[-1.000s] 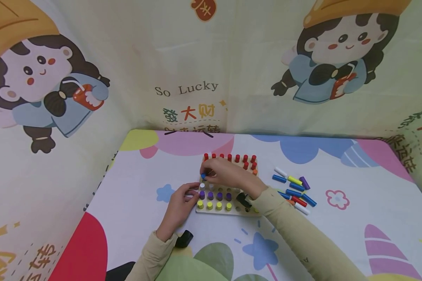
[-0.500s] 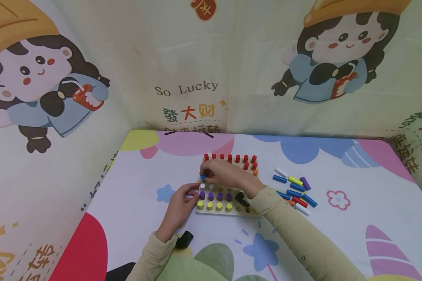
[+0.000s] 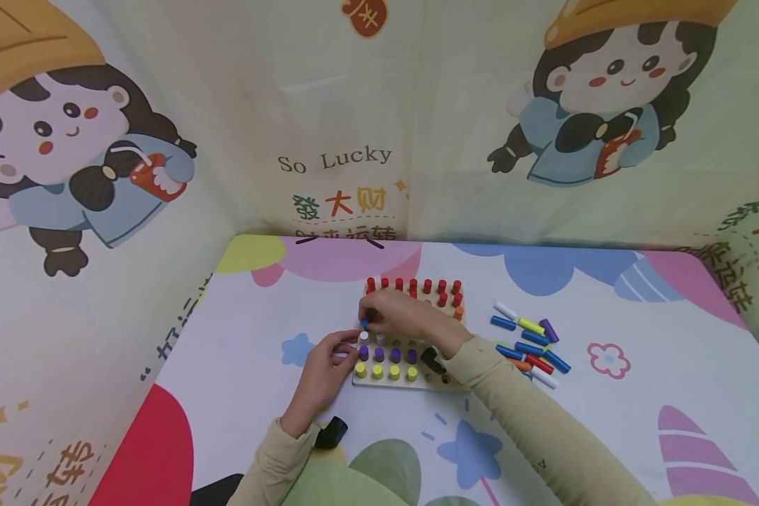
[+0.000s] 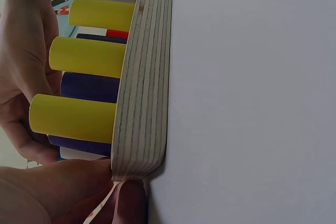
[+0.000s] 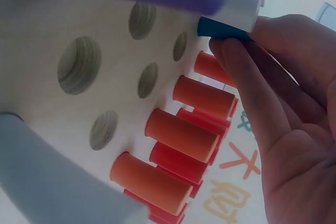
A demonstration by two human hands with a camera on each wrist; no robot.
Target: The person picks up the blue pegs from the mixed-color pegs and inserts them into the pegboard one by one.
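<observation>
A wooden pegboard (image 3: 388, 384) lies on the table, with rows of coloured pegs standing in its holes. My right hand (image 3: 401, 313) reaches over it and pinches a blue peg (image 5: 223, 29) between thumb and fingers. In the right wrist view this peg stands upright on the board, at the row's left end between an orange peg (image 5: 181, 135) and a white peg (image 5: 236, 9). My left hand (image 3: 321, 369) grips the board's left edge; in the left wrist view its thumb and a finger meet at the corner beside the yellow pegs (image 4: 73, 114).
Loose pegs in several colours lie in a pile right of the board, among them a purple peg (image 3: 547, 329) and a red peg (image 3: 539, 363). Holes without pegs (image 5: 79, 65) show in the board's middle. A printed cloth (image 3: 240, 422) covers the table, and patterned curtains stand behind.
My right hand has come slightly down and towards me with the blue peg, sitting lower at the board. The left hand keeps its place on the edge.
</observation>
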